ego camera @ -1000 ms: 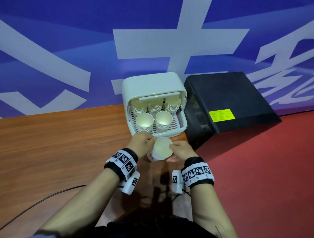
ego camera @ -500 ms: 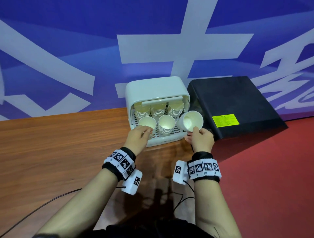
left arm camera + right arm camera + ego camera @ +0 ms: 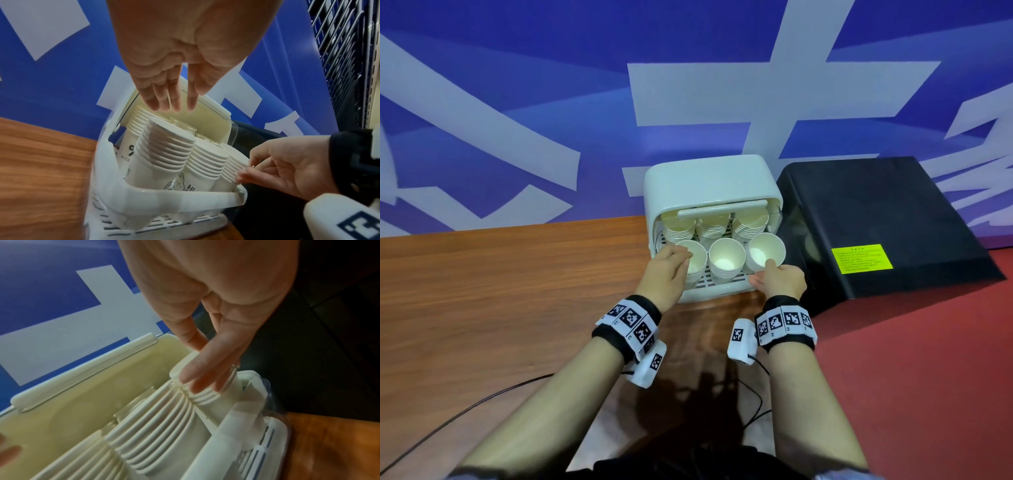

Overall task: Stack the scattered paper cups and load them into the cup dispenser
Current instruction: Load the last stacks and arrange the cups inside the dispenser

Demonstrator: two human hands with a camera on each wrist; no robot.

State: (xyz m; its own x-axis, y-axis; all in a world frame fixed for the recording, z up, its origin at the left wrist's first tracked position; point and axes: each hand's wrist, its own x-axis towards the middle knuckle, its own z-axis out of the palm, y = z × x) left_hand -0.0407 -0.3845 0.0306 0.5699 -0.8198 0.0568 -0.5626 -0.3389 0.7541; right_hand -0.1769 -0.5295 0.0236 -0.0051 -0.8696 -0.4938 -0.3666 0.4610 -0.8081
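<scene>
The white cup dispenser (image 3: 709,181) stands open on the wooden table (image 3: 500,291), with stacks of paper cups in a back row and a front row. My right hand (image 3: 777,279) pinches the top of the front-right cup stack (image 3: 763,253), which stands in the tray. In the right wrist view its fingers (image 3: 205,369) lie along that stack (image 3: 205,398) and the thumb is behind the top. My left hand (image 3: 669,267) hovers with straight fingers (image 3: 170,97) just above the front-left stack (image 3: 164,146) and holds nothing. The middle stack (image 3: 726,260) stands between them.
A black slanted box (image 3: 876,212) with a yellow label (image 3: 861,258) stands tight against the dispenser's right side. A blue and white banner forms the wall behind. A red surface (image 3: 928,377) lies at the right, and a black cable (image 3: 482,401) crosses the table near me.
Both hands held a cup stack in front of the dispenser. My right hand carried it up and right into the front-right place, while my left hand let go and moved over the front-left stack.
</scene>
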